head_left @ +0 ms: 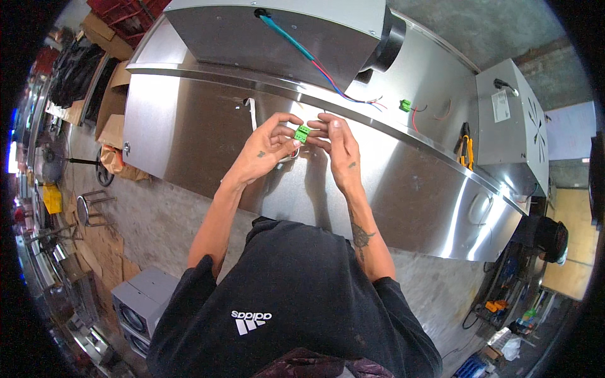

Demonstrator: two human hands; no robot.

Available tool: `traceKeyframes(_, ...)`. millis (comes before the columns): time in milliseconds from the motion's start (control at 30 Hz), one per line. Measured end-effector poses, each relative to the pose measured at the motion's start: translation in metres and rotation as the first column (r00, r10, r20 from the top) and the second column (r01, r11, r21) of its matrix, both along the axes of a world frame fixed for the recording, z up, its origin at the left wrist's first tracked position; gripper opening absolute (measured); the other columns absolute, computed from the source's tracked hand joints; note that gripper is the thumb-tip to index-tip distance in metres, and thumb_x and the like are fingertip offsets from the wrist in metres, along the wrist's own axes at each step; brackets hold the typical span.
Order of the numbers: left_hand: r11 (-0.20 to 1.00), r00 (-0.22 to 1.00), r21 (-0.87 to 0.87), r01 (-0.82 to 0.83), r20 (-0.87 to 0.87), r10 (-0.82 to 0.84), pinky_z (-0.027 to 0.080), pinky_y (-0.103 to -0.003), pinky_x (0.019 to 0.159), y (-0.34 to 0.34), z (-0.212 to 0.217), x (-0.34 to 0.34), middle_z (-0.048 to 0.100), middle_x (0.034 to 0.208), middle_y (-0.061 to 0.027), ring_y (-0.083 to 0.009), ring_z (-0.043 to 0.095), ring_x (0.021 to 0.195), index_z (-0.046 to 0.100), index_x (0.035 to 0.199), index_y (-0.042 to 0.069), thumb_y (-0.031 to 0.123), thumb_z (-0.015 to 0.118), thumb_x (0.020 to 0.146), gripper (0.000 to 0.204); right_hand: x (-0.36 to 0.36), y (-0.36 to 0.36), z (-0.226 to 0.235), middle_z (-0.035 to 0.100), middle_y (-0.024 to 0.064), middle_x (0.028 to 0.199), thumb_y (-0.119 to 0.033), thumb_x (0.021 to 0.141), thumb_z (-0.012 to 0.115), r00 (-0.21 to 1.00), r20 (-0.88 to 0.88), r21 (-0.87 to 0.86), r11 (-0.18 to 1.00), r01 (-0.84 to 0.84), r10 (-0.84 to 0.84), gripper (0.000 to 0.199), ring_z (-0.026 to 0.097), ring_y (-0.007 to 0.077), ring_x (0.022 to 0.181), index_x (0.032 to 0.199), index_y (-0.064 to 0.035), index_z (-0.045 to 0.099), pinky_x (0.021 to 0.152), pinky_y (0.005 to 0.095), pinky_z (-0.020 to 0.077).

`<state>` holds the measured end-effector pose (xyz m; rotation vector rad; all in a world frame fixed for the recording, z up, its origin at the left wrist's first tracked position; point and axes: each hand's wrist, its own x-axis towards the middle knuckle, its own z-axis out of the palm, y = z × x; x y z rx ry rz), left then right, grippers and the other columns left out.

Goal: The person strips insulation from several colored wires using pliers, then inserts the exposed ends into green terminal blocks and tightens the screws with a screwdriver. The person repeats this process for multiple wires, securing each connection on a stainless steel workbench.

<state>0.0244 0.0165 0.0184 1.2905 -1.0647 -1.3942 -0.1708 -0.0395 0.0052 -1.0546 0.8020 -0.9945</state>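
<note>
Pinched in the fingertips of my left hand point(263, 150) is a small green terminal block connector point(302, 133). My right hand point(342, 146) is just to its right, fingers loosely bent and apart, the fingertips close to the connector; I see nothing held in it. Below the connector, a short bit of pale wire point(290, 157) shows by my left thumb, partly hidden. Both hands are above the front panel of a stainless steel cabinet point(403, 183). A second green connector point(404, 105) lies on the ledge beyond, with red and dark wires next to it.
A grey metal housing point(283, 47) stands at the back, with a blue-sleeved cable point(287, 38) ending in loose red and blue wires. Orange-handled pliers point(466, 148) are to the right, beside a grey vented box point(513, 126). A white strap point(252, 113) hangs from a panel hole.
</note>
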Motion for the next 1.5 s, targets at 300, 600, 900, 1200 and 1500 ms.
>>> traceKeyframes(300,0.996,0.999,-0.083,-0.019,0.039,0.022,0.056,-0.028,0.093,-0.007,-0.008,0.002,0.069,0.115,-0.0073,-0.0118,0.066,0.105,0.055,0.144,0.001,0.006,0.076,0.102,0.047,-0.024,0.003,0.019,0.078,0.011,0.105,-0.017,0.115,0.054,0.892,-0.449,-0.286,0.954,-0.091,-0.049,0.032,0.07,0.0149,0.091,0.144,-0.0021,0.052,0.085,0.0326,0.0573)
traceKeyframes(600,0.994,0.996,-0.102,-0.037,0.076,0.045,0.056,-0.028,0.087,-0.007,-0.004,-0.002,0.068,0.108,-0.0064,-0.0111,0.067,0.096,0.058,0.142,0.002,0.005,0.074,0.102,0.043,-0.021,0.013,0.032,0.077,0.0159,0.101,-0.011,0.108,0.064,0.859,-0.499,-0.45,0.881,-0.146,-0.112,0.019,0.075,0.0223,0.089,0.123,0.0006,0.066,0.083,0.036,0.0591)
traceKeyframes(900,0.988,0.978,-0.144,-0.047,0.193,0.075,0.058,-0.031,0.084,-0.007,-0.003,-0.004,0.07,0.104,-0.008,-0.0135,0.069,0.092,0.063,0.139,0.005,0.005,0.073,0.102,0.039,-0.018,0.011,0.027,0.074,0.0162,0.106,-0.007,0.105,0.065,0.856,-0.505,-0.492,0.852,-0.18,-0.11,0.019,0.074,0.0232,0.09,0.122,0.0018,0.067,0.082,0.0372,0.0596)
traceKeyframes(1200,0.981,0.9,-0.192,-0.008,0.427,0.091,0.056,-0.032,0.092,-0.006,0.009,-0.008,0.075,0.11,-0.0079,-0.0154,0.068,0.1,0.066,0.138,0.005,0.003,0.074,0.099,0.04,-0.019,0.007,0.036,0.065,0.0184,0.111,0.003,0.096,0.067,0.717,-0.655,-0.686,0.586,-0.431,-0.239,0.026,0.067,0.0354,0.104,0.121,0.0019,0.064,0.09,0.0456,0.057)
traceKeyframes(1500,0.978,0.881,-0.207,0.037,0.469,0.066,0.057,-0.033,0.091,-0.009,0.009,-0.008,0.076,0.111,-0.0097,-0.0164,0.07,0.098,0.066,0.137,0.004,0.002,0.073,0.098,0.04,-0.026,0.004,0.056,0.063,0.0153,0.119,0.006,0.093,0.063,0.515,-0.83,-0.543,0.524,-0.656,-0.216,0.032,0.065,0.0347,0.113,0.125,-0.0001,0.062,0.095,0.0466,0.0562)
